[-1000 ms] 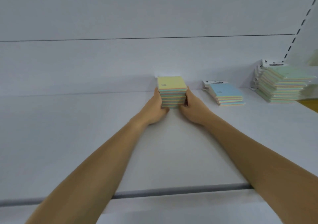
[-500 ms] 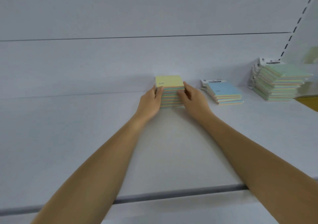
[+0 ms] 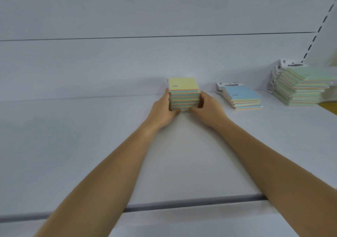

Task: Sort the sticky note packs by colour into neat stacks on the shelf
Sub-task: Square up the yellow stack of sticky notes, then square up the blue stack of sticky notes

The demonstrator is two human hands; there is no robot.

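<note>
Yellow-topped stack (image 3: pixel 183 92) of sticky note packs: stood upright toward the back of the white shelf (image 3: pixel 82 145), close to the pale back panel (image 3: pixel 118 63) and about mid-frame. Showed a yellow top sheet with a small dark mark near its left edge, and below it striped pack edges in blue, green and orange. Was clasped from both sides at once.

Left hand (image 3: pixel 162 112): lay against the stack's left face, fingers curled round it toward the rear and mostly hidden there, thumb tucked at the lower front corner.

Right hand (image 3: pixel 209 109): wrapped the right face in the same way, fingers curled out of sight behind, thumb low at the front.

Blue-topped stack (image 3: pixel 240 96): lay on the shelf to the right, apart from the right hand; was shorter, slightly fanned, with white header cards at its back.

Green-topped stack (image 3: pixel 302 88): sat farther right again, well apart from the hands, below the slotted upright (image 3: pixel 317 31); was taller, its packs slewed unevenly.

Bare forearms: reached in across the grey front edge strip (image 3: pixel 182 204).
</note>
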